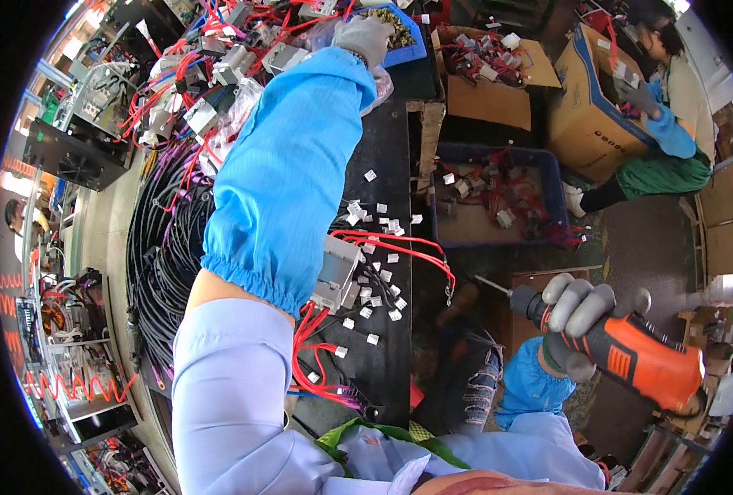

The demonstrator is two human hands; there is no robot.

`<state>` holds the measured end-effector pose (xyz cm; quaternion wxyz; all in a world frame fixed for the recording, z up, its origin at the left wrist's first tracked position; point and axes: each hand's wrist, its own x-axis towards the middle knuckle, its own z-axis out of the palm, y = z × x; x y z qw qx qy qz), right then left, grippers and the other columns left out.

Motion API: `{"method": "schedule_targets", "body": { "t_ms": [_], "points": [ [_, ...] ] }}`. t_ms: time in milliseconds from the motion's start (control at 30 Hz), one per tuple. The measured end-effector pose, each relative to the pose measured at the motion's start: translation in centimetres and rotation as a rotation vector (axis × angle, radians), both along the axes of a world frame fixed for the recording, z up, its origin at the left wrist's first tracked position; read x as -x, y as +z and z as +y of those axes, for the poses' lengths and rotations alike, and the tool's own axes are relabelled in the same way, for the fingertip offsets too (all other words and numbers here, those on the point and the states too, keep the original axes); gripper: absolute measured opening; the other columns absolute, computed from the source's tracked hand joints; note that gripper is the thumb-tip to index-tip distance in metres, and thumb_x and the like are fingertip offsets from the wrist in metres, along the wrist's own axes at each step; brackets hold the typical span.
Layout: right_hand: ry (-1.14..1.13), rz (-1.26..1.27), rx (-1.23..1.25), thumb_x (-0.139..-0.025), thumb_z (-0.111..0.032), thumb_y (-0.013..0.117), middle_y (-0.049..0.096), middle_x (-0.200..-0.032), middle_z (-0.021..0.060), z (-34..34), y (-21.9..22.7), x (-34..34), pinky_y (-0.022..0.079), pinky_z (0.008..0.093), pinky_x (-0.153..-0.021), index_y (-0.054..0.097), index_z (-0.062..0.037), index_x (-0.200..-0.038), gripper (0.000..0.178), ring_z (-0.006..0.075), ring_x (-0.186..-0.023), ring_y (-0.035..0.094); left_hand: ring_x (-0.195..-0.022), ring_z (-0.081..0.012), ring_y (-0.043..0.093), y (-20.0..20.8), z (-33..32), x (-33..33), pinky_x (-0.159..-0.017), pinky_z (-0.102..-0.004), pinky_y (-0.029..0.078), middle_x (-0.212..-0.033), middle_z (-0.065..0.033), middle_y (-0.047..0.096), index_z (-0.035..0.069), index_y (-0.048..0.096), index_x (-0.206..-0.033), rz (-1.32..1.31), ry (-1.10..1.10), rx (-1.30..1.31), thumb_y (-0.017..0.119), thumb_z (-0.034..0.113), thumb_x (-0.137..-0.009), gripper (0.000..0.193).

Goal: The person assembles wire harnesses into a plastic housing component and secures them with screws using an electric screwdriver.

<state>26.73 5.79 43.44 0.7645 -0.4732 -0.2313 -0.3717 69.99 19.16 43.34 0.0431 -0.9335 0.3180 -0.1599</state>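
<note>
My left hand, in a grey glove, is stretched far across the bench to a blue tray of small brass-coloured screws. Its back faces me and its fingertips are hidden at the screws, so their grip does not show. My right hand, also gloved, is wrapped round an orange and black power screwdriver off the bench's right side. The tool's thin bit points left, touching nothing. Between my arms, a grey electrical box with red wires lies on the black bench, partly behind my left sleeve.
Small white connectors are scattered over the bench. A black cable coil lies left, below a heap of grey boxes and red wires. A blue bin and cardboard boxes stand right, where another person works.
</note>
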Motion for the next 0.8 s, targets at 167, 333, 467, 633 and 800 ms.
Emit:
{"method": "schedule_targets", "body": {
  "t_ms": [167,333,467,633,800],
  "points": [
    [0.001,-0.118,0.154,-0.072,-0.027,0.082,0.066,-0.087,0.0095,-0.6,-0.6,-0.2,0.05,0.0448,-0.075,0.028,-0.015,-0.139,0.087,0.0263,-0.076,0.066,-0.112,-0.0308,0.056,0.7,-0.5,-1.6,-0.088,-0.0513,0.044,-0.118,-0.0087,0.061,0.021,0.061,-0.117,-0.121,-0.069,-0.049,0.054,0.025,-0.089,0.029],
    [0.03,-0.15,0.177,-0.072,-0.029,0.083,0.065,-0.087,0.0082,-0.1,0.0,-0.8,0.05,0.044,-0.075,0.023,-0.0147,-0.142,0.093,0.0255,-0.079,0.066,-0.097,-0.033,0.064,-0.5,0.8,-2.2,-0.083,-0.0481,0.049,-0.103,-0.0126,0.067,0.014,0.061,-0.115,-0.114,0.017,0.17,0.058,0.027,-0.088,0.03],
    [-0.145,-0.126,0.238,-0.073,-0.048,0.078,0.056,-0.087,0.0018,0.4,1.6,-0.5,0.045,0.036,-0.069,0.028,-0.0086,-0.144,0.094,0.0184,-0.075,0.057,-0.079,-0.0403,0.065,3.2,-0.6,0.4,-0.07,-0.0486,0.051,-0.084,-0.0209,0.066,0.005,0.053,-0.117,-0.068,0.041,0.721,0.058,0.022,-0.082,0.039],
    [-0.216,-0.172,0.229,-0.073,-0.051,0.077,0.056,-0.087,0.0042,1.8,3.9,0.1,0.045,0.0338,-0.063,0.039,-0.0053,-0.126,0.08,0.0201,-0.073,0.058,-0.091,-0.033,0.066,6.0,6.0,-3.5,-0.077,-0.0445,0.051,-0.096,-0.0145,0.068,0.012,0.061,-0.112,-0.036,-0.287,0.732,0.062,0.03,-0.087,0.031],
    [-0.209,-0.285,0.229,-0.071,-0.037,0.082,0.061,-0.091,0.0113,2.8,7.2,0.7,0.055,0.0374,-0.06,0.029,-0.0048,-0.139,0.093,0.0255,-0.072,0.065,-0.066,-0.0158,0.064,11.3,6.0,9.7,-0.063,-0.0293,0.055,-0.077,-0.0107,0.064,-0.004,0.057,-0.109,0.784,-0.368,1.295,0.05,0.02,-0.097,0.028]
  ]
}}
